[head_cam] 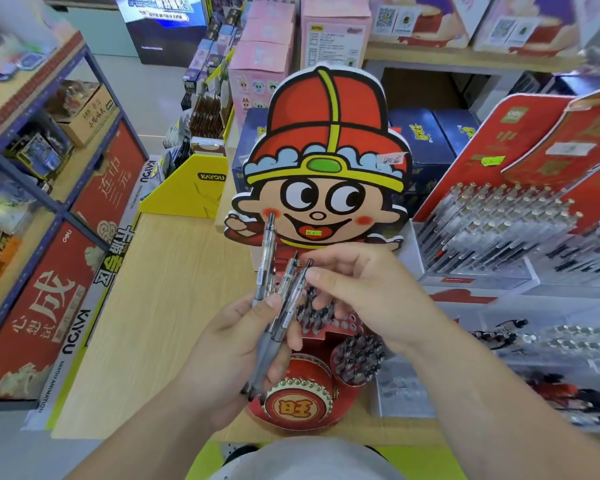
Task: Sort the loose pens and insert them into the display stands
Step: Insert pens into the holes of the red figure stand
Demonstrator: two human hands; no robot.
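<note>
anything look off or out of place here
Nothing spilled or broken. The left hand grips three loose pens fanned unevenly, one poking well above the others; the right hand touches one pen's top.

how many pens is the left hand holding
3 visible in the left hand: tall pen leftmost, middle pen, right pen nearest the right hand. More may be hidden behind them.

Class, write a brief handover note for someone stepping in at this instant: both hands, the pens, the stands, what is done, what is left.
Left hand: holds a fan of loose pens, upright.
Right hand: fingertips at one pen's top; whether it pinches is unclear.
Cartoon stand: just below the hands, with stocked pens in some holes; others look empty.
Left to do: insert the held pens.
</note>
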